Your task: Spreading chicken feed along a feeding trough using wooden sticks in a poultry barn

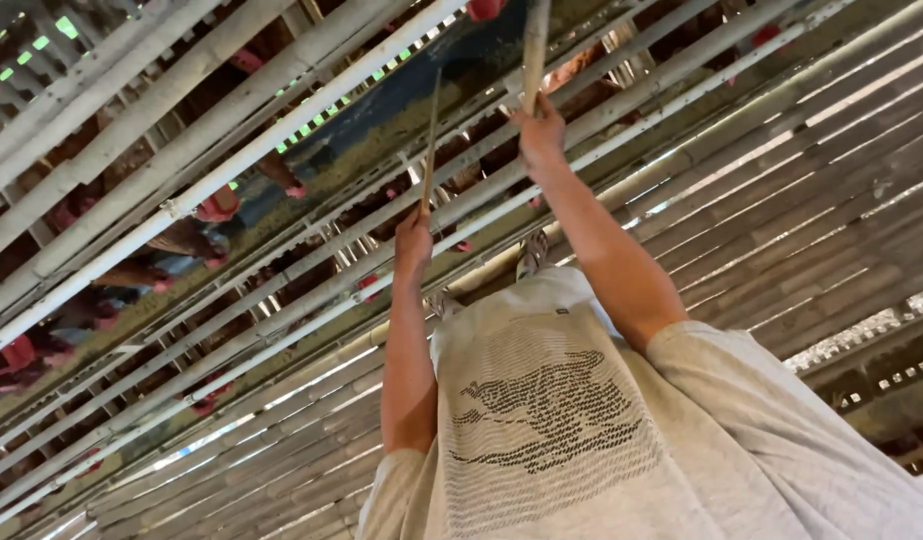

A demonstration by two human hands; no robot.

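Note:
My left hand (414, 240) is closed around the lower end of a thin wooden stick (432, 130) that points away from me toward the feed trough (382, 125). Farther out, my right hand (540, 130) grips a thicker pale bamboo pole (535, 40) that runs off the top edge. Both arms are stretched forward over my grey printed shirt (552, 420). The tips of both sticks reach the trough area; the thick pole's far end is out of view.
Long white pipes and rails (232, 170) run diagonally along rows of cages holding brown hens with red combs (217, 205). A slatted bamboo floor (782, 190) lies under me, with my sandalled foot (531, 255) on it.

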